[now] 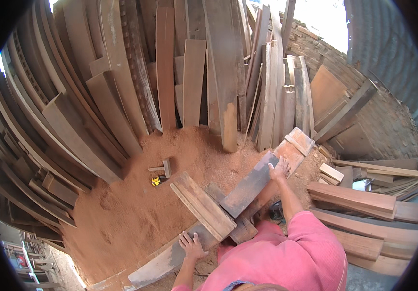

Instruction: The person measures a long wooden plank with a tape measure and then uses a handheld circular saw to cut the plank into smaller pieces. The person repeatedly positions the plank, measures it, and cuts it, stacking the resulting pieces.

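Note:
My left hand [193, 246] lies with spread fingers on a long pale grey-brown plank [155, 266] low in the view. My right hand [279, 168] rests at the far end of a dark grey board [250, 186] with a reddish-brown side; its thumb is on the top face and its fingers are stretched out. Beyond that hand, a reddish plank with a crosspiece [294, 148] runs away to the right. Between my hands, a short wooden board with a raised strip [201, 206] lies crosswise near the dark board's near end.
Reddish sawdust [116, 218] covers the ground. On it are a small wooden try square [165, 168] and a yellow tape measure [156, 181]. Many upright planks [167, 68] lean along the back and left. Stacked timber [352, 199] lies at the right, before a brick wall [383, 116].

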`<action>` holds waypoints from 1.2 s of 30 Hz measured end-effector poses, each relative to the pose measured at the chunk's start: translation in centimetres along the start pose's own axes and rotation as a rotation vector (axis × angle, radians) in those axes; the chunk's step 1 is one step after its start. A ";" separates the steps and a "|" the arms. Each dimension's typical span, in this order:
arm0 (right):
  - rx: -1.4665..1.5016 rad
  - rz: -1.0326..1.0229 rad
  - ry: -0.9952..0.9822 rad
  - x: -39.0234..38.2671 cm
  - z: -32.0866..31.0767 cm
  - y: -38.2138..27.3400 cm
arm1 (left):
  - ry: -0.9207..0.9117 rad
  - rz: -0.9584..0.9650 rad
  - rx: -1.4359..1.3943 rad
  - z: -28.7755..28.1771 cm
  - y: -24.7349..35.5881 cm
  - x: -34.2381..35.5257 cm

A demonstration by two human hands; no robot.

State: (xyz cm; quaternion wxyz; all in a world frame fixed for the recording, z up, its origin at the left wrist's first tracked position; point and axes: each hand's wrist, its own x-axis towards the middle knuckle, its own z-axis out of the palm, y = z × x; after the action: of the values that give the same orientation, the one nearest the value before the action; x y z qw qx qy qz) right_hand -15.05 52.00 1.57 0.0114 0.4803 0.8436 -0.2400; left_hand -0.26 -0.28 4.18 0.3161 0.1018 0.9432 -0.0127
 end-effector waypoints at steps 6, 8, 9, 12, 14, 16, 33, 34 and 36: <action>-0.135 -0.186 -0.268 4.9 -1.8 -1.7 | -0.073 0.007 -0.257 -2.3 -0.6 0.3; -0.076 -0.201 -0.338 5.0 -1.7 -1.4 | 0.006 -0.039 -0.440 -2.0 -0.7 0.9; -0.070 -0.187 -0.353 5.2 -1.1 -1.5 | 0.102 -0.128 -0.486 -1.9 -0.4 1.3; -0.087 -0.148 -0.403 5.5 0.8 -2.5 | 0.398 -0.306 -0.526 -0.5 1.2 2.2; -0.134 -0.083 -0.423 4.6 -0.9 -3.1 | 0.581 -0.264 -0.403 -1.5 3.6 3.9; -0.156 -0.068 -0.366 5.1 -2.2 -0.7 | 0.569 -0.145 -0.390 -5.5 9.0 6.5; 0.319 0.035 -0.144 -0.1 2.7 12.0 | 0.105 0.378 0.187 -11.3 27.0 15.2; 0.324 0.036 -0.198 -1.1 2.8 13.1 | 0.111 0.370 0.174 -11.2 26.5 15.6; 0.331 0.043 -0.314 -2.7 3.0 15.3 | 0.040 0.326 0.168 -11.6 27.0 15.7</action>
State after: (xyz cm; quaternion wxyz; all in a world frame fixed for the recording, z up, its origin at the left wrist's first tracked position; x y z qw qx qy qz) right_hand -1.76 55.02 -6.40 0.0686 0.4501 0.7702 -0.4467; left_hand -14.04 30.12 5.16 0.2857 0.2795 0.9159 -0.0379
